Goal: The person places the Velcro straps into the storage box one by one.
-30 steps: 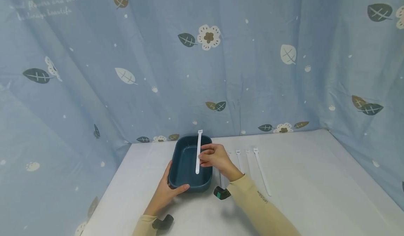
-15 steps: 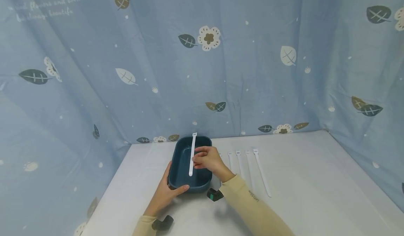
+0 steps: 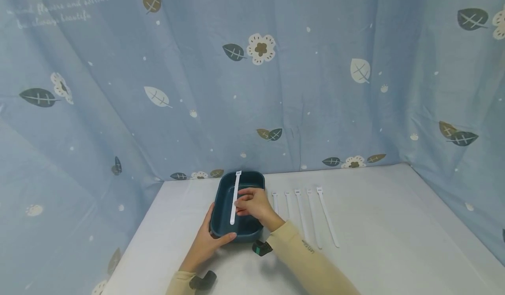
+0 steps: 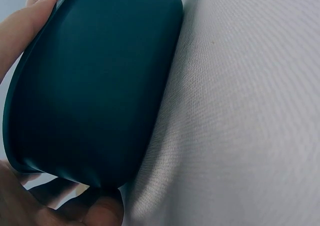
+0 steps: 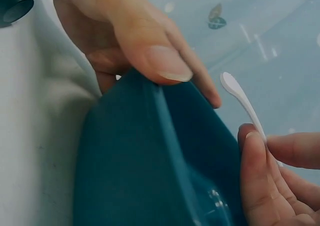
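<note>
A dark teal plastic bin [image 3: 248, 229] stands on the table, long side running away from me. My left hand [image 3: 205, 243] grips its near left corner; the thumb lies over the near rim and the fingers go round the left side, as the left wrist view also shows at the bin wall [image 4: 100, 86]. Over the bin's opening my right hand [image 3: 254, 205] pinches a white cable tie [image 3: 233, 209] between thumb and fingers near its middle. The tie's slotted head points to the far rim, its rounded end toward me. In the right wrist view the tie [image 5: 245, 106] rises above the fingertips.
Several more white cable ties [image 3: 325, 216] lie in a row on the white table [image 3: 378, 225], right of the bin, heads at the far end. My right forearm partly covers the nearest ones. A blue patterned curtain [image 3: 307, 102] hangs behind the table and at both sides.
My right hand has moved left and slightly lower over the bin with the cable tie. More of the ties on the table show now. The left hand keeps its grip.
</note>
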Demonstrator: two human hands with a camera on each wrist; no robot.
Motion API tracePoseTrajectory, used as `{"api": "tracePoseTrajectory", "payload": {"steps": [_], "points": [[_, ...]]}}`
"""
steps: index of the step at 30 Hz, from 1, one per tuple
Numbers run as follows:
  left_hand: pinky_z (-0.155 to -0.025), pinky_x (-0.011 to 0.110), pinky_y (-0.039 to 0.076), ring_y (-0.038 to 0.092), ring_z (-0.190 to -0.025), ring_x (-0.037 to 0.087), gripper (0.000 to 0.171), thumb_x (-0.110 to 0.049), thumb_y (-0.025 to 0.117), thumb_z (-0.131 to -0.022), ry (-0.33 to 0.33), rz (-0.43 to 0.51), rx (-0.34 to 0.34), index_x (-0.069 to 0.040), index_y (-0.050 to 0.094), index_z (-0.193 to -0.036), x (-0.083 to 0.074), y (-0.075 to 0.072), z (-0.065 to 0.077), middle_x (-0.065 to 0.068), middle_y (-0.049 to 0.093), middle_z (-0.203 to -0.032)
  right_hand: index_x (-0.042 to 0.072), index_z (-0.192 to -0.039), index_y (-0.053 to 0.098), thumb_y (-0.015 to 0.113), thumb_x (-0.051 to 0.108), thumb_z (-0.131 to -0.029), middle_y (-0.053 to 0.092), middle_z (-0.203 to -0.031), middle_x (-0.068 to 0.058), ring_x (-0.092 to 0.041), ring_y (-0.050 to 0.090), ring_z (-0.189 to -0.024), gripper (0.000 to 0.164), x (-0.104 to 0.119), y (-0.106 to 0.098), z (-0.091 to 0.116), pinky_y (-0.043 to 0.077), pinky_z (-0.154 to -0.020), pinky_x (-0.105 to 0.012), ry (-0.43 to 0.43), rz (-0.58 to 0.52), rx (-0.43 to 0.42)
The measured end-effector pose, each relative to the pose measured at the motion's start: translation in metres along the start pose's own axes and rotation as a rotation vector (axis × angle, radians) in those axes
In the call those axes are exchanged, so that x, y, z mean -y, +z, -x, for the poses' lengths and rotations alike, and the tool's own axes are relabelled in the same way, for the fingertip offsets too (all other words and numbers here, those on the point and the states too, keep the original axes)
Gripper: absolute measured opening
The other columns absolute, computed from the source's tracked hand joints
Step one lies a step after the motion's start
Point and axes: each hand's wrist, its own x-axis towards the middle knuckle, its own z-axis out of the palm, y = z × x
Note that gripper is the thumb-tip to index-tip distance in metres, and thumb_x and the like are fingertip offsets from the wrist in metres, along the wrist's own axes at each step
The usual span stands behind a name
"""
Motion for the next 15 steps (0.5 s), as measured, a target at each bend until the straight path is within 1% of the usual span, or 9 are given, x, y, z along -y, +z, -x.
{"api": "tracePoseTrajectory", "payload": {"steps": [6,11,15], "points": [[-0.121,0.070,0.030,0.032,-0.154,0.045,0.118,-0.037,0.087,-0.082,0.013,0.008,-0.005,-0.020,0.009,-0.168,0.000,0.001,0.000,0.018,0.023,-0.172,-0.009,-0.129,0.061,0.074,-0.002,-0.091,0.073,-0.096,-0.022,-0.012,0.072,-0.065,0.041,-0.007,0.006,0.000,0.066,-0.067,-0.034,-0.005,-0.018,0.012],[-0.121,0.071,0.030,0.033,-0.154,0.045,0.116,-0.034,0.087,-0.083,0.016,0.013,-0.008,-0.020,0.009,-0.168,0.000,0.001,0.000,0.019,0.024,-0.171,-0.010,-0.129,0.061,0.073,-0.003,-0.091,0.072,-0.096,-0.021,-0.013,0.073,-0.067,0.040,-0.008,0.009,0.000,0.066,-0.069,-0.035,-0.017,-0.017,0.015],[-0.121,0.071,0.029,0.032,-0.154,0.046,0.115,-0.033,0.086,-0.084,0.020,0.016,-0.006,-0.018,0.009,-0.168,0.000,0.001,0.000,0.020,0.024,-0.171,-0.010,-0.130,0.061,0.073,-0.003,-0.091,0.072,-0.098,-0.023,-0.014,0.074,-0.069,0.041,-0.007,0.011,0.002,0.066,-0.069,-0.035,-0.018,-0.009,0.017]]}}
